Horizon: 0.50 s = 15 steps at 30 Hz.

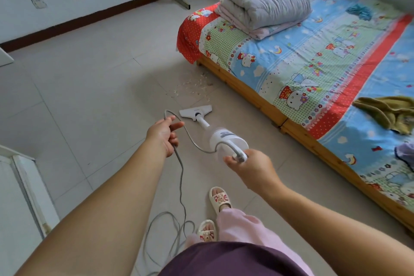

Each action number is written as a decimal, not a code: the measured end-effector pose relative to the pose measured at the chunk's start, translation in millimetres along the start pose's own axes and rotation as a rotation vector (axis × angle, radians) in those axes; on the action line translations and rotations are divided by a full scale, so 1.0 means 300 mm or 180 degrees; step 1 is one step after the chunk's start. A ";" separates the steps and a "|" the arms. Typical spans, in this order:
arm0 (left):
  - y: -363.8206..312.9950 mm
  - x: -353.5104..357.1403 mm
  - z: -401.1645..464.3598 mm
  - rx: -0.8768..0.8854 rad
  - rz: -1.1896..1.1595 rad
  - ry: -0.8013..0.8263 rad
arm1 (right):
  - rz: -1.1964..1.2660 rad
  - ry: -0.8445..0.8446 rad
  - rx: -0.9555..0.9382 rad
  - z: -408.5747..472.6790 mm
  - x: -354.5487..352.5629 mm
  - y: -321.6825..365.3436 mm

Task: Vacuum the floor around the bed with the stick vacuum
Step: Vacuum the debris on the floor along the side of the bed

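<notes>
We hold the white stick vacuum [226, 139] by its handle, the fingers of our right hand [253, 166] wrapped closed around the grip. Its floor head [196, 111] lies flat on the pale tiled floor [89, 87], just short of a scatter of small debris [192, 85] near the corner of the bed [313, 63]. Our left hand [163, 133] is held out to the side, fingers curled loosely closed on the grey power cord [180, 177], which loops from the handle through that hand and down into coils by our slippered feet [218, 199]. The bed has a wooden frame [248, 94] and a cartoon-print sheet; a folded grey quilt [266, 4] sits on it near its far end.
</notes>
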<state>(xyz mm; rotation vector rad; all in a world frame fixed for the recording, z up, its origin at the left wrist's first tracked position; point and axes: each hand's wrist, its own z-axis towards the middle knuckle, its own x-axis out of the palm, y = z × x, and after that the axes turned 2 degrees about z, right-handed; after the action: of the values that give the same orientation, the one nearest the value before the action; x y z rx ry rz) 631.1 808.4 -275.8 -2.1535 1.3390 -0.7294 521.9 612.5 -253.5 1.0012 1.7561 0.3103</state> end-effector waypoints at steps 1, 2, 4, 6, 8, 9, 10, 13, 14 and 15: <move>0.000 -0.002 0.002 -0.0004 -0.0003 0.0016 | -0.0028 -0.0042 -0.0005 -0.007 -0.014 -0.006; -0.001 -0.001 0.005 -0.0007 -0.0007 0.0022 | -0.0085 -0.0084 -0.0017 -0.011 -0.030 -0.011; 0.001 -0.001 0.012 -0.0006 -0.0001 0.0022 | -0.0172 -0.0169 -0.0015 -0.013 -0.058 -0.016; 0.000 0.004 0.014 -0.0005 0.0016 0.0044 | -0.0103 -0.0242 0.0026 0.003 -0.076 -0.009; -0.006 0.013 0.016 -0.0001 0.0002 0.0066 | 0.0020 -0.0247 0.0041 0.033 -0.080 0.014; -0.007 0.015 0.016 0.0002 -0.0008 0.0075 | 0.0052 -0.0241 0.0047 0.050 -0.077 0.025; -0.016 0.015 0.018 0.0025 -0.0025 0.0077 | 0.0062 -0.0225 0.0038 0.074 -0.072 0.041; -0.034 0.008 0.031 0.0059 -0.0068 0.0013 | 0.0087 -0.0178 0.0063 0.142 -0.055 0.076; -0.042 0.004 0.039 0.0071 -0.0099 -0.0017 | 0.0110 -0.0148 0.0079 0.167 -0.052 0.085; -0.049 0.001 0.047 0.0081 -0.0115 -0.0051 | 0.0118 -0.0120 0.0089 0.192 -0.051 0.093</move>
<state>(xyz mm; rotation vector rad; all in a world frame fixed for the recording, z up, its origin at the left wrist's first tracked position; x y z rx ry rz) 650.0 815.7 -276.5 -2.1642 1.2790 -0.7378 587.1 604.3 -250.4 1.0542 1.7135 0.2893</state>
